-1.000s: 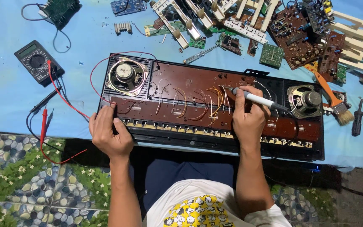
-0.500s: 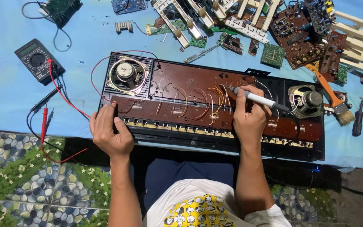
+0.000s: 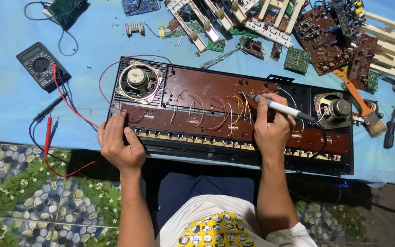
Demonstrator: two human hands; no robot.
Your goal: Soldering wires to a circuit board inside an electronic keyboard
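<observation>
An opened electronic keyboard chassis (image 3: pixel 206 87) lies on a blue cloth, with brown circuit boards, coloured wires and a round speaker (image 3: pixel 138 80) at its left end and another speaker (image 3: pixel 337 109) at its right. My left hand (image 3: pixel 120 144) rests on the front left edge of the chassis, fingers curled over the rim. My right hand (image 3: pixel 273 128) grips a grey-handled soldering iron (image 3: pixel 282 109), its tip pointing left at the bundle of orange and yellow wires near the middle of the board.
A black multimeter (image 3: pixel 42 66) with red and black probes (image 3: pixel 49 132) lies at the left. Loose circuit boards (image 3: pixel 325 36), white key strips (image 3: pixel 197 23), a screwdriver (image 3: pixel 220 57), an orange-handled brush (image 3: pixel 364 110) and a black tool (image 3: pixel 390 128) crowd the back and right. Pebble-patterned floor lies below.
</observation>
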